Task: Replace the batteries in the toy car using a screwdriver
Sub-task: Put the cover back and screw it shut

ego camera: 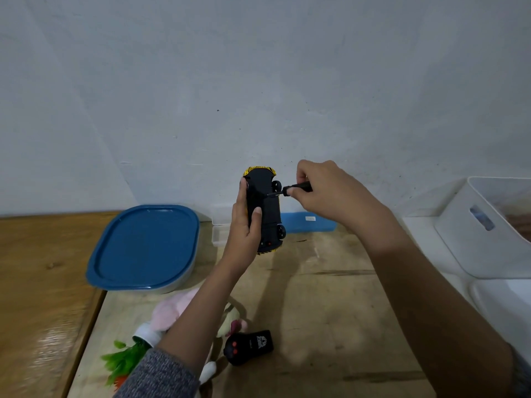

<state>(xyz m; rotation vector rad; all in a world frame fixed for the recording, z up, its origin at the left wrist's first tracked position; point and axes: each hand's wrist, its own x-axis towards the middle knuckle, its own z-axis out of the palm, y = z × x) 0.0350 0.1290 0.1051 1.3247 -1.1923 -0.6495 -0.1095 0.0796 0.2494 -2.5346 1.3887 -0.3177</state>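
While the left hand (244, 225) wraps around the toy car (264, 208) and holds it upright above the back edge of the bench (330, 305), black underside facing the camera, the right hand (324, 191) pinches a small black screwdriver (293, 189) between closed fingers. Its tip touches the underside near the upper wheel (the yellow body shows only at both ends). A blue lid (143, 245) lies flat toward the back left of the bench, a black remote control (248, 347) near the front edge, and a pink plush toy (172, 308) just left of it. A white bin (488, 225) stands off the right edge.
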